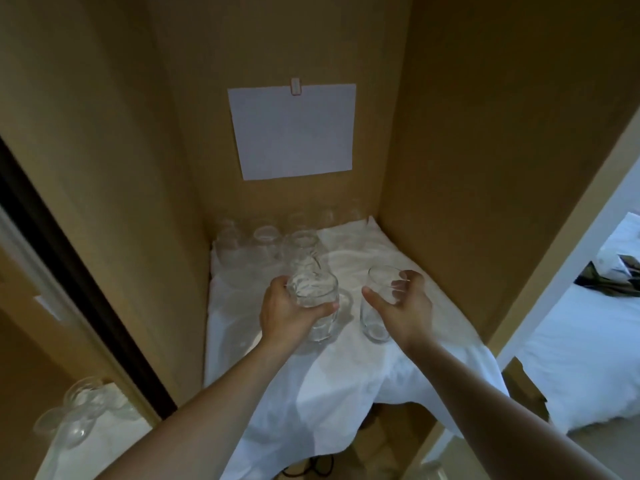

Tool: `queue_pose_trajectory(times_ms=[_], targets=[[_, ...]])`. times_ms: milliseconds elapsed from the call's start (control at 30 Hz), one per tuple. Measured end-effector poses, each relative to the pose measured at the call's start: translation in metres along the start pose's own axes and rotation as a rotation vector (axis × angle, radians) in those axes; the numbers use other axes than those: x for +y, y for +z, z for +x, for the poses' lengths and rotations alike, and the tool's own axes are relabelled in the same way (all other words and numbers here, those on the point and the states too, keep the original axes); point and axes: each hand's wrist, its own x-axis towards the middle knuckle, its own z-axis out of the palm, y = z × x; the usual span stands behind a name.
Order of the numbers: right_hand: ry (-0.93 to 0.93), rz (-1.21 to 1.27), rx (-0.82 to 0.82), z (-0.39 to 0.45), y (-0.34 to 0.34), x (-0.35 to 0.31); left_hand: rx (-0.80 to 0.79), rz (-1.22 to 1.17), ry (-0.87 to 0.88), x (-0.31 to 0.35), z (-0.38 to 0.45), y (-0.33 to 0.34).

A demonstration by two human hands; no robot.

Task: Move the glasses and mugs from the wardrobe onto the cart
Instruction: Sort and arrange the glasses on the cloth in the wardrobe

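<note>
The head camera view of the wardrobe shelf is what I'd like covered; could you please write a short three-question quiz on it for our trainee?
1. True or false: the left hand grips a glass mug.
2. What is the right hand holding? A) a smooth glass tumbler B) a plate C) nothing
3. Fill in: the glassware left on the shelf stands on a white ____.

Key:
1. True; its fingers wrap the mug's body.
2. A; thumb and fingers curl round the tumbler.
3. Cloth; it covers the shelf and hangs over the front edge.
</note>
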Motion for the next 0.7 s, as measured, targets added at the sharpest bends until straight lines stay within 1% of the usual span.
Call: queue_pose_trajectory(times_ms=[267, 367, 467, 600, 700], targets=[[-0.016, 0.042, -0.102, 0.036, 0.013, 0.023, 0.052, 0.014, -0.032, -0.010, 0.012, 0.040], [-0.069, 0.083, -0.167, 0.040, 0.009, 0.032, 0.100, -0.011, -0.021, -0.015, 0.012, 0.058], [-0.093, 0.075, -0.271, 0.040, 0.006, 0.048, 0.129, -0.040, -0.011, -0.014, 0.010, 0.073], [-0.057, -0.024, -0.375, 0.039, 0.007, 0.074, 0.166, 0.019, 0.021, -0.015, 0.004, 0.085], [-0.077, -0.097, -0.449, 0.042, 0.008, 0.089, 0.177, 0.039, 0.006, -0.017, 0.003, 0.089]])
